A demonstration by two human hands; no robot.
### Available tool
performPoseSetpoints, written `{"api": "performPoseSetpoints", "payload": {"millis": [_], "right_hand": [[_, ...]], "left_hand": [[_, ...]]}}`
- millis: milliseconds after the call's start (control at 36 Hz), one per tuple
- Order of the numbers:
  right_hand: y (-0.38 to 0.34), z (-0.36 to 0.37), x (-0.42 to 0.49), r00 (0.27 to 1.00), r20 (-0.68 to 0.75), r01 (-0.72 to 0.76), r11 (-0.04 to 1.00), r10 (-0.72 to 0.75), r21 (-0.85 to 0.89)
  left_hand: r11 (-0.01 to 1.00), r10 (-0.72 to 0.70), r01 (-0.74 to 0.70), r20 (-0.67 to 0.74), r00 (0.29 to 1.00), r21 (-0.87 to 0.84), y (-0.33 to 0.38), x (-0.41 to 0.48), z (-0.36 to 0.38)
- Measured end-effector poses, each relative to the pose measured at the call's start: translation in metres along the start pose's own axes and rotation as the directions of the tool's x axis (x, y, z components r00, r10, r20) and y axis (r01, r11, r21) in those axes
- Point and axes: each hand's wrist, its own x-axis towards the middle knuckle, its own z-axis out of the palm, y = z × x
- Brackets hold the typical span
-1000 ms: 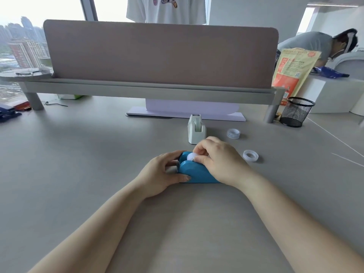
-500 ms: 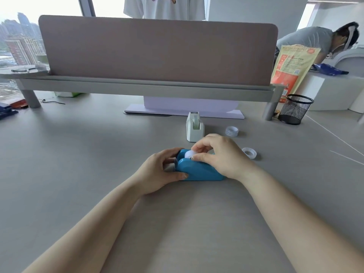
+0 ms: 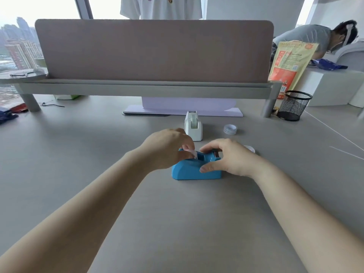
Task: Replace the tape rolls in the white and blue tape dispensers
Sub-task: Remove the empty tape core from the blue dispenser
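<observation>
Pinching a clear tape roll at the well of the blue tape dispenser in mid-frame, the left hand works while the right hand clamps the dispenser's cutter end to the tabletop. If the roll tilts, it could jam crooked in the well, or the cutter could nick the right fingers. The white tape dispenser waits just above.

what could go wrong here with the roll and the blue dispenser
1. The left hand pinches the tape roll only at its fingertips over the blue dispenser; it could slip or seat crooked.
2. The right hand grips near the cutter end, so a finger might catch the blade.
3. The spare roll lies just behind that hand and could be knocked away.
</observation>
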Motion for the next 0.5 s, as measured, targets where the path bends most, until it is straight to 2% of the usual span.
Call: {"api": "performPoseSetpoints", "payload": {"millis": [83,250,500], "right_hand": [[0.0,0.002,0.001,0.999,-0.017,0.034,0.998,-0.035,-0.05],[0.0,0.002,0.001,0.997,-0.009,0.07,0.993,-0.072,-0.094],[0.001,0.002,0.002,0.997,-0.012,0.068,0.989,-0.07,-0.131]], "left_hand": [[0.994,0.061,-0.057,-0.044,0.997,0.092,0.001,-0.001,0.006],[0.986,0.119,-0.104,-0.115,0.986,0.127,-0.005,-0.005,0.015],[0.993,-0.045,0.018,-0.228,0.973,-0.12,-0.037,-0.026,-0.01]]}}
